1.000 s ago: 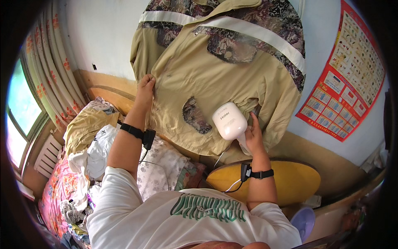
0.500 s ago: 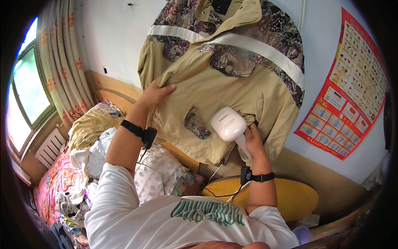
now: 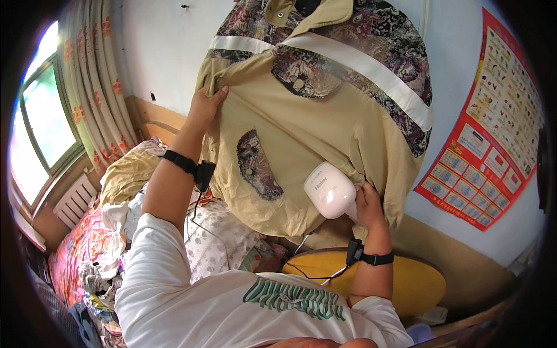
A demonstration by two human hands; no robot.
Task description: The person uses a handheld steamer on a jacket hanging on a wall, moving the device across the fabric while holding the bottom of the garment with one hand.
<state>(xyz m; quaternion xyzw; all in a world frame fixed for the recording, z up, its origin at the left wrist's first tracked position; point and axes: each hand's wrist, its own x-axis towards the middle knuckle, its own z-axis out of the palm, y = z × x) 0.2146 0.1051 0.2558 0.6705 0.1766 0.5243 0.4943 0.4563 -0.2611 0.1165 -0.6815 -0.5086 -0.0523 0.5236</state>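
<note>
A tan jacket with dark patterned panels, patterned pocket flaps and a white stripe hangs upright against the wall. My left hand is closed on its cloth at the left side, thumb over the front, pulling the fabric into folds. In my right hand is a white handheld garment steamer, its rounded head lying close to the lower right part of the jacket. My fingers wrap the steamer's handle, which is mostly hidden. Whether the head touches the cloth I cannot tell.
A bed with pink bedding and heaped clothes lies at the left, below a window and curtain. A yellow rounded board stands below the jacket, near a white cord. A red poster hangs at the right.
My left hand has moved left and up, drawing the jacket front out and shifting its pocket flaps leftward. My right hand has moved slightly right and down with the steamer.
</note>
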